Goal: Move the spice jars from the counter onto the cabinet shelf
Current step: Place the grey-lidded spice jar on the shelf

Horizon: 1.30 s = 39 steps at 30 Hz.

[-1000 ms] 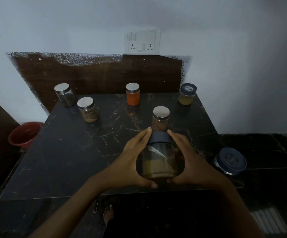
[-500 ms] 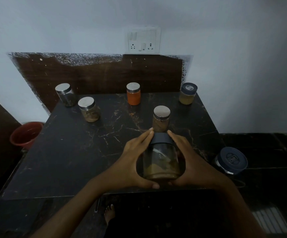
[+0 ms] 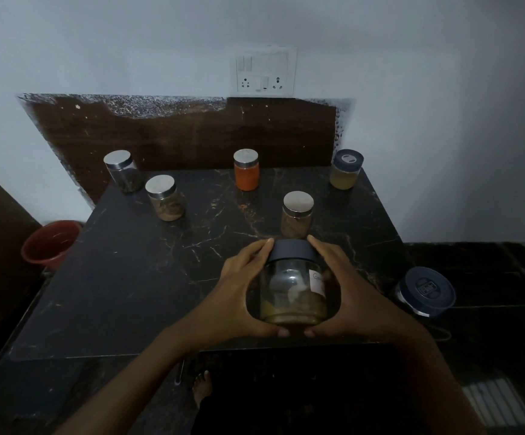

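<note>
Blue-lidded jar barely moved, label now showing, just before steel-lidded jar. Left hand, right hand curled round it; maybe lifted, too dim. Keep level, thumbs under.

One label in sight: a white paper label stuck on the glass jar at the six o'clock edge of the counter, sitting at three o'clock on the jar's wall. Dark handwriting on it, opening with what may be a "C". The rest curves away round the glass, too dim to read. Out at three o'clock from that jar, well apart, a blue lid carries a raised block mark in its middle, too small and dark to make out. Nothing here reads clearly.
</note>
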### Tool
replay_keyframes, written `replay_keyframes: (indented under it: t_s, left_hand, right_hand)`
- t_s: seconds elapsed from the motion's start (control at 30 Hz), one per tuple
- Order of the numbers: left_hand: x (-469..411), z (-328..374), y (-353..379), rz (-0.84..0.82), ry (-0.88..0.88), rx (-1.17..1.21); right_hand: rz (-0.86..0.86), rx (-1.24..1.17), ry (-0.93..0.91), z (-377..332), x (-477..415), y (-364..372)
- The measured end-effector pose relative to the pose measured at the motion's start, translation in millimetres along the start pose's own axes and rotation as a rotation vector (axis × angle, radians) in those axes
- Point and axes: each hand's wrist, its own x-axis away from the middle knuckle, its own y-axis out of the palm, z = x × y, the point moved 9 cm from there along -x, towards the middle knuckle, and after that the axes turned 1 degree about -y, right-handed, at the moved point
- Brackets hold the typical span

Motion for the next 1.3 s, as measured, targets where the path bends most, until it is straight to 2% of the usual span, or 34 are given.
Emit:
replay_keyframes:
  t_s: [0.2,0.4,0.57,0.7,0.8,1.3]
  left_hand:
    - [5.0,-1.8,-5.5,0.028,-0.020,0.300]
    - [2.4,1.8,-1.6,-0.030,-0.004,0.092]
    - [2.8,-4.2,-8.5,0.027,-0.030,0.137]
    - [6.9,-10.3,-4.8,-0.015,-0.045,0.185]
    - [5.1,-8.3,-4.3,-0.039,-0.041,0.119]
    - [-21.1,5.0,-74.5,0.065,0.044,-0.056]
  right_hand:
    - [-0.057,-0.113,0.008,-3.3,4.9,-1.6]
    - [-0.012,-0.007,-0.049,-14.1,-0.9,2.7]
    - [-0.037,-0.064,-0.017,-14.5,-1.4,0.9]
    - [-0.040,0.000,0.017,-13.8,-2.4,1.8]
    - [-0.017,0.039,-0.004,-16.4,-6.6,3.2]
    - [0.024,0.166,-0.063,-62.1,-53.3,-22.7]
